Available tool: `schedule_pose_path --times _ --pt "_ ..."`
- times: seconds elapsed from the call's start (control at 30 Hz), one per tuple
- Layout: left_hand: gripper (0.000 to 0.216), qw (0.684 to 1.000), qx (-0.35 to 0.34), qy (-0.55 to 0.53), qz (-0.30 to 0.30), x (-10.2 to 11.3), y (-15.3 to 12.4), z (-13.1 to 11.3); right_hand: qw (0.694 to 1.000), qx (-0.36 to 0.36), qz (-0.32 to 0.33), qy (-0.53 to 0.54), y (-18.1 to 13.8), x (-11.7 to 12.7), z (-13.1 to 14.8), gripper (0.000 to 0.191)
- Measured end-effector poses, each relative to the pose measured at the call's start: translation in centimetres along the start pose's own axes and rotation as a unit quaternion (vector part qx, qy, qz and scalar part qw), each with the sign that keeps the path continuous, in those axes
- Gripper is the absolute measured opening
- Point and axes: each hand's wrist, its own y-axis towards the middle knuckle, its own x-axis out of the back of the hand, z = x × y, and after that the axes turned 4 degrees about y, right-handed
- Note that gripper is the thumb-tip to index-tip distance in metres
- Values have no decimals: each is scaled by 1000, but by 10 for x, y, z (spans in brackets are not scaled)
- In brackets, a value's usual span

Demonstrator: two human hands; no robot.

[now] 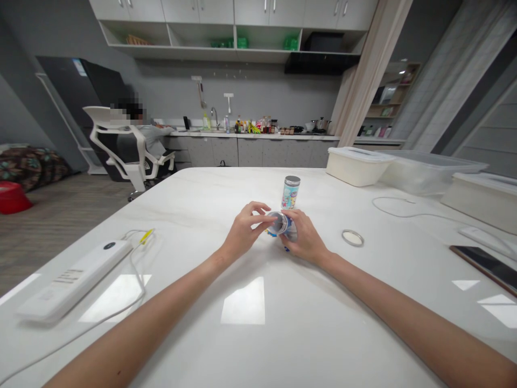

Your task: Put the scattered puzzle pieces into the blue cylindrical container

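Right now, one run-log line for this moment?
left hand: at mouth of open can | right hand: holding it, tilted | capped can: upright beyond | silver-rimmed disc: on table, right

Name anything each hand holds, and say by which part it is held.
The right hand holds the tipped, open can by its side, near the rim. The left hand has its fingers at the can's mouth; whether they grip it cannot be told.
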Motion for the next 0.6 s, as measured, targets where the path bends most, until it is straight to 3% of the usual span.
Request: schedule_pose_path --times 0.1,0.17,0.27,0.37,0.43,0.6 --pt "13 997 69 20 -28 -1 -1 4 999 -26 -14 21 0 0 -2 55" --pt "15 992 120 41 -9 -3 -4 11 997 -58 -32 42 0 -1 -4 54" --pt "27 979 145 108 98 -7 -12 29 981 -151 -88 81 1 -4 -12 55" --pt "36 949 121 164 240 -8 -20 48 949 -257 -131 125 3 -7 -22 57" --pt "36 935 102 178 289 -8 -23 55 928 -311 -139 149 3 -8 -28 58" --pt "32 944 95 189 254 -11 -23 54 915 -339 -140 168 3 -9 -32 60"
